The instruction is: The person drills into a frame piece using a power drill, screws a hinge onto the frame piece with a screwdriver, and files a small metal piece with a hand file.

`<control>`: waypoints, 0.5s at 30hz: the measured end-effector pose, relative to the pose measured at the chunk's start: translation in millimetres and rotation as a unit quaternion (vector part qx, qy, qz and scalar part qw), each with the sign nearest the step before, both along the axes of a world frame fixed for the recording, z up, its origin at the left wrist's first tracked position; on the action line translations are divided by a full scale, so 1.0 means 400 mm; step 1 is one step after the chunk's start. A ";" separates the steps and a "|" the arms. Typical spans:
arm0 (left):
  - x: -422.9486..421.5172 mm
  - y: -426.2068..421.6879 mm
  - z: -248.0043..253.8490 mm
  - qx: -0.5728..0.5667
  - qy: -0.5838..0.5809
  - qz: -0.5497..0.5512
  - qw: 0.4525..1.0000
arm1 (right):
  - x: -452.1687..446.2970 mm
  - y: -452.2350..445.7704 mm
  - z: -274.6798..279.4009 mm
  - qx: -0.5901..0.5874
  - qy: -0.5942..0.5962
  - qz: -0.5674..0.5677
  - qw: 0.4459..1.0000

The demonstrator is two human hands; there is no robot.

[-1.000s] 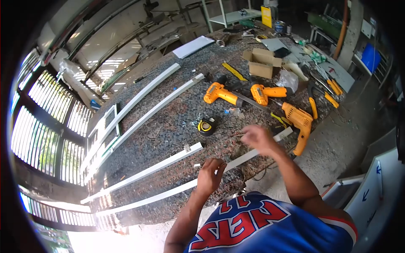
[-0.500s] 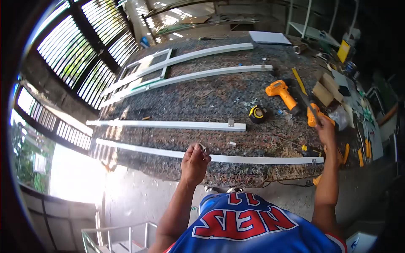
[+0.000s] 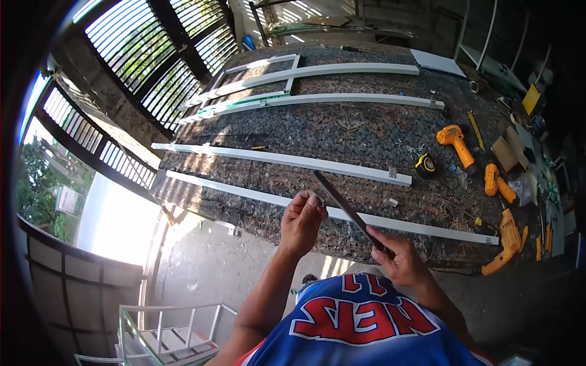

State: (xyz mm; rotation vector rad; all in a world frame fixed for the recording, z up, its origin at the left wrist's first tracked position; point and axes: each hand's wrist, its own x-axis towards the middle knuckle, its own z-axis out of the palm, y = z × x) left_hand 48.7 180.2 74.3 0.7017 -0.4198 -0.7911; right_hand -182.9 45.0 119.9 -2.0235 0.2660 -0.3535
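My right hand [image 3: 400, 259] is wrapped round the lower end of a long dark flat file [image 3: 343, 206]. The file slants up and to the left, its far end near the fingers of my left hand [image 3: 300, 227]. My left hand is closed in a pinch on a small metal piece [image 3: 321, 202], mostly hidden by the fingertips. Both hands are held over the front edge of the workbench, above the nearest white metal bar [image 3: 244, 193]. A second white bar [image 3: 293, 161] lies behind it, with a small bracket [image 3: 392, 172] near its right end.
Further back lie more white bars [image 3: 342, 68] and a frame. To the right are a cordless drill [image 3: 455, 140], a second orange drill [image 3: 493, 180], a corded drill [image 3: 508, 238], a tape measure [image 3: 425, 165] and loose screws [image 3: 415, 148]. A white frame [image 3: 171, 329] stands on the floor.
My right hand has come from the tools at the right to beside my left hand, bringing the file. My left hand still pinches the small piece. The view has shifted left.
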 end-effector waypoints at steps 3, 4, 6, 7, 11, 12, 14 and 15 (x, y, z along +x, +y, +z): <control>0.065 0.097 -0.006 0.038 -0.036 0.032 0.998 | 0.078 0.087 -0.026 -0.020 0.030 0.055 0.998; 0.084 0.139 -0.008 0.053 -0.040 0.040 0.997 | 0.103 0.118 -0.039 -0.013 0.031 0.067 0.997; 0.114 0.234 -0.019 0.125 -0.115 0.080 0.982 | 0.157 0.178 -0.044 -0.019 0.031 0.097 0.995; 0.135 0.284 -0.031 0.148 -0.139 0.094 0.975 | 0.183 0.208 -0.034 -0.032 0.028 0.112 0.993; 0.172 0.438 -0.048 0.207 -0.205 0.082 0.953 | 0.300 0.311 -0.057 -0.039 0.053 0.153 0.986; 0.170 0.461 -0.041 0.215 -0.220 0.065 0.949 | 0.324 0.327 -0.062 -0.063 0.030 0.167 0.983; 0.201 0.524 -0.018 0.228 -0.190 0.122 0.947 | 0.368 0.357 -0.062 -0.112 -0.021 0.196 0.974; 0.241 0.574 -0.020 0.229 -0.206 0.131 0.942 | 0.353 0.377 -0.005 -0.065 0.079 0.218 0.970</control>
